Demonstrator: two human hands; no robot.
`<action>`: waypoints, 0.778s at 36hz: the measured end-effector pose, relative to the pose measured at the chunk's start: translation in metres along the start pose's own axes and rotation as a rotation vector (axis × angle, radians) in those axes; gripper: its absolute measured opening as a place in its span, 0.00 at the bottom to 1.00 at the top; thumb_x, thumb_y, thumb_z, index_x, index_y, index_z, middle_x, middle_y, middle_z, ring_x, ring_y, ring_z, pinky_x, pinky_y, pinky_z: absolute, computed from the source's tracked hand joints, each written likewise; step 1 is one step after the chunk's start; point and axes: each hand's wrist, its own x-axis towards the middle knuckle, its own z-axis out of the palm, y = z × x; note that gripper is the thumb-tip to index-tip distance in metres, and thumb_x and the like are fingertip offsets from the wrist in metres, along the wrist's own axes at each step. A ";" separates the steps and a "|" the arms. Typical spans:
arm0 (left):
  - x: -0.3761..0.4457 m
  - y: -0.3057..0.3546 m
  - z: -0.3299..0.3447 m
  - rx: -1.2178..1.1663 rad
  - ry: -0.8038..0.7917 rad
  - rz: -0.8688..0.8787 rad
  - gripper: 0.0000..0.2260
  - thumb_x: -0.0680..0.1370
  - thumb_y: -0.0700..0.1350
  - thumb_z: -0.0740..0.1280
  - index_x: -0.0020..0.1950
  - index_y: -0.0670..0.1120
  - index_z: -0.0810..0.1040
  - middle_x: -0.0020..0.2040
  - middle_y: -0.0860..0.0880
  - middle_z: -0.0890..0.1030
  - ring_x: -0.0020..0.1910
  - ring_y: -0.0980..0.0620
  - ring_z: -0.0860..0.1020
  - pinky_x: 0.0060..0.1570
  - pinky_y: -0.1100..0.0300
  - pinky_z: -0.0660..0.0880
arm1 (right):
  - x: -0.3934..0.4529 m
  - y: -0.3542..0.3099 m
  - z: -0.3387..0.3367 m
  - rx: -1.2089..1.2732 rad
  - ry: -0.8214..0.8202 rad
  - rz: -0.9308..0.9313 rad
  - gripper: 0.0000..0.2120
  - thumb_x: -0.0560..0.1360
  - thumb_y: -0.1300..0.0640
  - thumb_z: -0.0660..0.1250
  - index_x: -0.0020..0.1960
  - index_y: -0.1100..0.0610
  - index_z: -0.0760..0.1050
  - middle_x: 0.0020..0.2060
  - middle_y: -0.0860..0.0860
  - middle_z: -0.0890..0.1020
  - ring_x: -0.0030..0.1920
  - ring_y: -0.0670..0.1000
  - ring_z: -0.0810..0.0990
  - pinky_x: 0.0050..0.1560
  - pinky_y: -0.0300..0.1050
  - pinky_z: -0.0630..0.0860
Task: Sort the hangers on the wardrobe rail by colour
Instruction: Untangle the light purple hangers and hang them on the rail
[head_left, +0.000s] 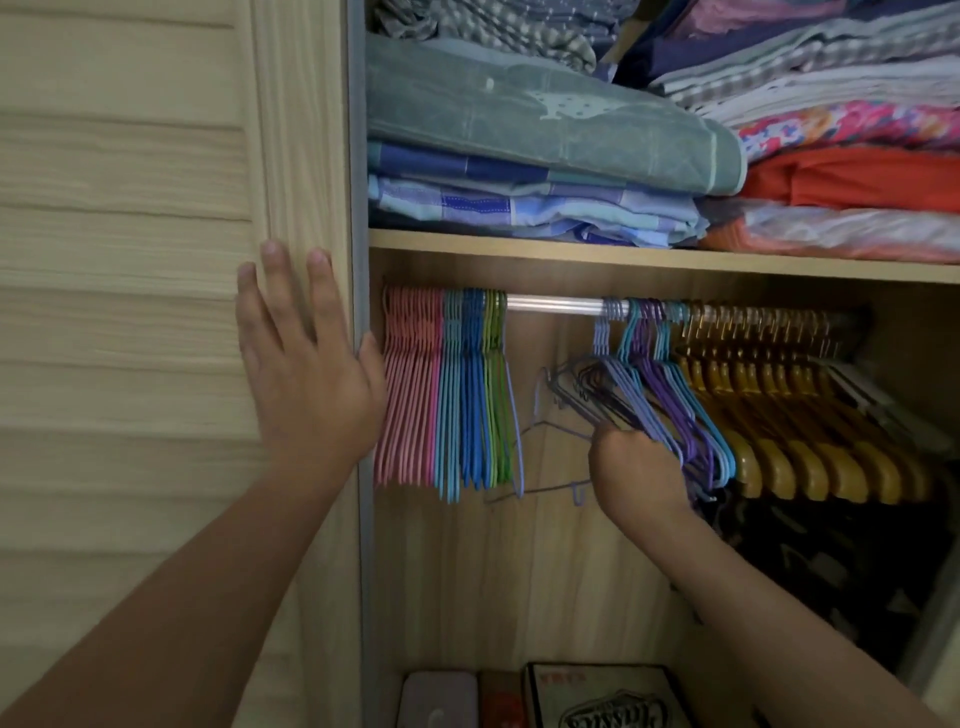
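i see a glossy metal rail (553, 305), matt coated wire hangers (415, 384), shiny yellow hangers (789, 415), grained wood door (130, 208), cloth bedding (519, 135).

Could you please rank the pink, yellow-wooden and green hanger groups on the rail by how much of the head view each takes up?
1. yellow wooden hangers, the widest spread, though fanned out.
2. pink hangers, a tight block.
3. green hangers, a thin sliver.

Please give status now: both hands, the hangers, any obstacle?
Left hand flat on wardrobe door. Right hand grips mixed lilac and purple hangers. Pink-to-green hangers grouped left on rail. No obstacle seen.
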 end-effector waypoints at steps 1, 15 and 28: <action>-0.001 0.001 -0.001 0.009 -0.006 0.000 0.34 0.82 0.50 0.60 0.83 0.39 0.51 0.82 0.32 0.51 0.80 0.28 0.52 0.79 0.37 0.50 | -0.010 0.003 0.007 0.027 0.000 0.002 0.08 0.75 0.69 0.60 0.46 0.57 0.69 0.46 0.58 0.82 0.47 0.62 0.83 0.38 0.50 0.71; -0.236 0.021 -0.073 -0.579 -0.422 -0.382 0.23 0.77 0.36 0.61 0.72 0.37 0.73 0.69 0.36 0.73 0.70 0.40 0.71 0.72 0.59 0.63 | -0.223 0.024 0.102 0.419 -0.478 0.371 0.09 0.81 0.60 0.60 0.47 0.60 0.77 0.46 0.59 0.83 0.51 0.64 0.80 0.43 0.50 0.72; -0.484 -0.031 -0.098 -0.482 -1.640 -0.740 0.12 0.84 0.49 0.64 0.51 0.44 0.84 0.49 0.42 0.86 0.53 0.41 0.83 0.59 0.43 0.77 | -0.282 0.070 0.085 1.281 -0.690 0.503 0.11 0.85 0.59 0.59 0.53 0.65 0.77 0.29 0.56 0.82 0.30 0.52 0.82 0.32 0.44 0.80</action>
